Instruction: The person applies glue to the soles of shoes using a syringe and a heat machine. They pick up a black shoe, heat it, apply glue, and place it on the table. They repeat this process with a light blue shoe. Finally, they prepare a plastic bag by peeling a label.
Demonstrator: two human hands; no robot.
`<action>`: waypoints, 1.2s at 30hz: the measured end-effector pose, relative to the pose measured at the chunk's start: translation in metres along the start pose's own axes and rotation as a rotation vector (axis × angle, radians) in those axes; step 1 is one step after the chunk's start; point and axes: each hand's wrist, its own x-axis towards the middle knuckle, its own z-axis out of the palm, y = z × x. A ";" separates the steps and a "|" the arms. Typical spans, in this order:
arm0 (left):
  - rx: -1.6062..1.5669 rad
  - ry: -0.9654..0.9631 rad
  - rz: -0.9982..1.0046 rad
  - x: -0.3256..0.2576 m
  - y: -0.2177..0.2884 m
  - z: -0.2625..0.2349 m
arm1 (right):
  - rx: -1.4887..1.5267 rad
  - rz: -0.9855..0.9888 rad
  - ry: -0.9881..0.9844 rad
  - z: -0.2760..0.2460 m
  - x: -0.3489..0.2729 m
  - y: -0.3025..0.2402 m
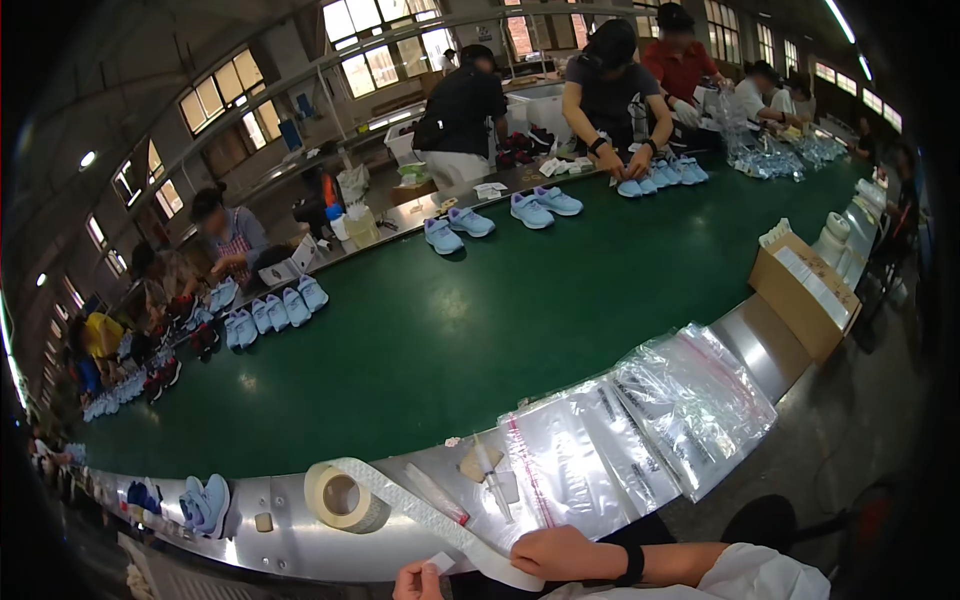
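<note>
A roll of white labels (372,517) lies on the metal ledge, and its loose strip (425,518) runs toward me. My right hand (562,553), with a dark band on the wrist, is closed over the end of that strip. At the lower edge, my left hand (416,582) pinches a small white label (441,563) between thumb and finger. Beside the strip lie a slim clear piece with a red end (437,494) and a syringe-like tube (491,474). Flat clear plastic bags (585,460) are spread just beyond my right hand.
A green conveyor belt (400,350) carries light-blue shoes (532,209) along its far side. Co-workers (612,95) stand across it. On the near ledge sit lavender shoes (207,505) at left and an open cardboard box (805,290) at right.
</note>
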 end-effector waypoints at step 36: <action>-0.798 -1.334 -0.954 0.085 -0.020 0.196 | 0.121 0.239 0.425 -0.070 -0.047 0.016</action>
